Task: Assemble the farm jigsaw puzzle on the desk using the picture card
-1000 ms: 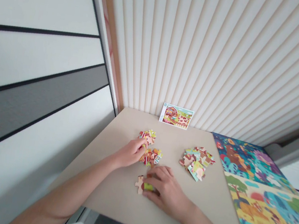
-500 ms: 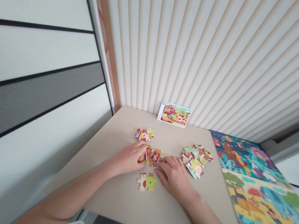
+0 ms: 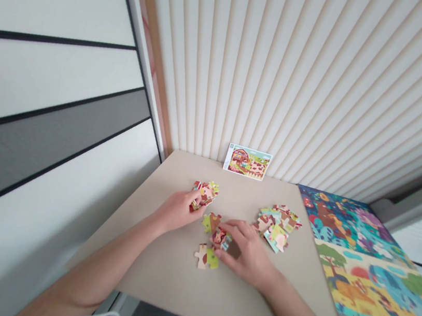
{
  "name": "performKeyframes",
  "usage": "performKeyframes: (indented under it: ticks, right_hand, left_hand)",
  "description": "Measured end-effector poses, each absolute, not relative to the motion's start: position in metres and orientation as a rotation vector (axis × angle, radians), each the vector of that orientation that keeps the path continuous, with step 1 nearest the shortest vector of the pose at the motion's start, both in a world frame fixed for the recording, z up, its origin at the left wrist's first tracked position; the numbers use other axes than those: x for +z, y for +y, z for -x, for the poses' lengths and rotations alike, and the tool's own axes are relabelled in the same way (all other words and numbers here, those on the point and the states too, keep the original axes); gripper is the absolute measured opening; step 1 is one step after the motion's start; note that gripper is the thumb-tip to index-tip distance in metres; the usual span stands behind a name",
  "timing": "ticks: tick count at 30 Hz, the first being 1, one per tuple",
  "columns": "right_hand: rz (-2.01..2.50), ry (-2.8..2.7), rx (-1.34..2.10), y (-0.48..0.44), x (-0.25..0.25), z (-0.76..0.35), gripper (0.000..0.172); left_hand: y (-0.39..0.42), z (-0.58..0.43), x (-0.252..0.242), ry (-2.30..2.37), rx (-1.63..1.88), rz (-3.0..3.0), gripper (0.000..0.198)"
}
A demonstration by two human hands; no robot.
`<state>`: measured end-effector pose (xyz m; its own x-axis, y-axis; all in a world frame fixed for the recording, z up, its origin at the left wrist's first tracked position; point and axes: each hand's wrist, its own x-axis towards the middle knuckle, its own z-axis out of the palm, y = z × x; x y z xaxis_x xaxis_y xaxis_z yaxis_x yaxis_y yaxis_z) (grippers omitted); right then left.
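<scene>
My left hand is closed on some jigsaw puzzle pieces at the near edge of the left pile of pieces; its fingertips partly cover them. My right hand pinches a puzzle piece with red and blue print between thumb and fingers. Close beyond that piece, a green and brown puzzle piece lies on the table. Just below it are a pink piece and a green piece, side by side, the green one partly behind my right thumb.
Another pile of puzzle pieces lies right of my right hand. A farm picture card leans against the pleated blind at the back of the beige table. Two finished puzzles, a dark one and a yellow one, cover the right side.
My left hand has moved away and left to the left pile, carrying pieces from the middle. My right hand has drawn a piece slightly nearer, and the middle heap has thinned.
</scene>
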<state>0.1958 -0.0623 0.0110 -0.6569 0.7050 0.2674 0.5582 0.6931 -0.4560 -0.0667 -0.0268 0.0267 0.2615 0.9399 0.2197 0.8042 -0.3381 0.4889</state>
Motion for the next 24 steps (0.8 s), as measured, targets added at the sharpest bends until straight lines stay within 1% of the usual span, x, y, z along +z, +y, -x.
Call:
performKeyframes:
  ticks: [3,4,8,12,14,16,20,22,24]
  right_hand:
    - [0.735,-2.648,0.602,-0.073,0.016,-0.192,0.063]
    - [0.706,-2.683,0.626,-0.075,0.017,-0.19,0.062]
    - [0.736,-2.705,0.655,-0.079,0.019,-0.187,0.051]
    - [0.758,-2.688,0.644,-0.081,0.019,-0.188,0.057]
    - [0.758,-2.691,0.64,-0.082,0.017,-0.188,0.059]
    - [0.749,-2.695,0.627,-0.081,0.016,-0.189,0.062]
    - [0.742,-2.693,0.573,-0.079,0.012,-0.19,0.068]
    - [0.755,-2.695,0.535,-0.077,0.011,-0.189,0.066]
    - [0.787,-2.692,0.48,-0.076,0.011,-0.187,0.059]
  left_hand:
    - [-0.025,0.07,0.025,1.606,0.746,-2.256,0.016]
    - [-0.025,0.07,0.024,1.607,0.755,-2.264,0.015]
    - [-0.026,0.068,0.017,1.566,0.732,-2.341,0.012]
    - [-0.028,0.066,0.01,1.4,0.585,-2.447,0.027]
    - [-0.027,0.067,0.007,1.316,0.573,-2.44,0.032]
    - [-0.024,0.067,0.004,1.281,0.658,-2.389,0.031]
    - [-0.017,0.067,0.003,1.315,0.957,-2.256,0.025]
    - [-0.014,0.066,0.002,1.326,1.021,-2.256,0.02]
    - [-0.01,0.066,-0.001,1.355,1.01,-2.334,0.022]
